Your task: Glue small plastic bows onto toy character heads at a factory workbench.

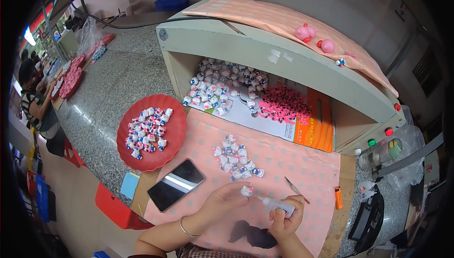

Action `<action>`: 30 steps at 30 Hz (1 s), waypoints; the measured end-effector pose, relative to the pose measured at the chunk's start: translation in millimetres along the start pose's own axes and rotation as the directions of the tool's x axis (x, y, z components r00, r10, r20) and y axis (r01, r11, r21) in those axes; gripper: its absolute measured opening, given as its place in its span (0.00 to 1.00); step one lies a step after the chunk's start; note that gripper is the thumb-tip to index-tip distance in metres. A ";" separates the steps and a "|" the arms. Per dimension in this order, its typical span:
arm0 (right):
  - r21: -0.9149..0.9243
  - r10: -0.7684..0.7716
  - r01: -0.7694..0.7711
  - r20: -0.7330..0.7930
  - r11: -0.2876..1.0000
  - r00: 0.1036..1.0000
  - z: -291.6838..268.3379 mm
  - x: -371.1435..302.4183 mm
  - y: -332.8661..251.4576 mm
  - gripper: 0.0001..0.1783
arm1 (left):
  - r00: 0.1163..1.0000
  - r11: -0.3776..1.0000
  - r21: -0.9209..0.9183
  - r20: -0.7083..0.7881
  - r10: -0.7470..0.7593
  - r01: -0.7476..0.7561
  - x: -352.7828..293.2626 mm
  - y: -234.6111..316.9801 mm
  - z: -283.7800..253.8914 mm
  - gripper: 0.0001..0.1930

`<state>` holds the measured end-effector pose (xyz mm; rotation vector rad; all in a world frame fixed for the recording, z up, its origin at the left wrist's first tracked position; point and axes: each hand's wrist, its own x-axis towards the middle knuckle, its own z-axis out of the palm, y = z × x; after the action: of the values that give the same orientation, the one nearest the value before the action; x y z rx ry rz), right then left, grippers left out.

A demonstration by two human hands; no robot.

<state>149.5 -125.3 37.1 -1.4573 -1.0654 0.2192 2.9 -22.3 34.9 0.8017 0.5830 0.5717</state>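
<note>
Lower centre of frame: left grip pinching toy, right grip wrapped round squeeze bottle, nozzle towards toy; best steady wrists, squeeze gently.

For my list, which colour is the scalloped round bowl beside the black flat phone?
The scalloped round bowl is red; head view.

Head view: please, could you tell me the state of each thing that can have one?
Left hand, holding a small white figurine
Right hand, gripping a squeeze bottle
Squeeze bottle, tilted, pointing toward the figurine
Phone, face up, screen dark
Red bowl, upright, partly filled with figurines
Cabinet, open at the front
Pointed tool, lying down
</note>
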 end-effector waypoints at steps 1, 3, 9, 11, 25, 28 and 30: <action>-0.004 -0.008 0.008 0.003 1.000 1.000 0.4 0.2 -0.1 0.11 | 1.000 1.000 0.002 0.000 0.010 -0.010 0.1 0.2 0.2 0.18; -0.008 -0.018 0.018 0.005 1.000 1.000 1.0 0.8 -0.5 0.11 | 1.000 1.000 0.018 -0.004 -0.003 0.003 0.4 1.2 0.2 0.19; -0.032 -0.017 0.018 0.037 0.999 0.999 -0.1 1.7 -1.4 0.11 | 0.999 0.997 0.064 -0.020 0.037 -0.036 0.9 1.0 0.4 0.19; -0.039 -0.017 0.019 0.048 0.999 0.999 -1.4 1.7 -1.8 0.12 | 0.999 0.995 0.086 -0.028 0.046 -0.043 0.4 1.1 -0.7 0.19; -0.031 -0.022 0.023 0.015 0.999 1.000 -5.0 3.3 0.0 0.11 | 0.999 0.988 0.153 -0.024 0.030 -0.026 -0.2 0.8 -4.0 0.21; 0.101 0.084 -0.081 -0.028 0.992 0.996 -4.9 8.5 -4.5 0.11 | 0.999 0.994 0.096 0.001 0.047 -0.047 0.2 -1.3 -5.5 0.20; 0.170 0.135 -0.122 -0.067 0.978 0.988 -7.2 16.5 -9.2 0.11 | 0.999 0.994 0.104 0.001 0.036 -0.036 0.2 -2.4 -5.8 0.20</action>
<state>159.3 -120.4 54.1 -1.3745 -0.8690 0.3328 -0.2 -20.7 29.7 0.9116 0.6036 0.5787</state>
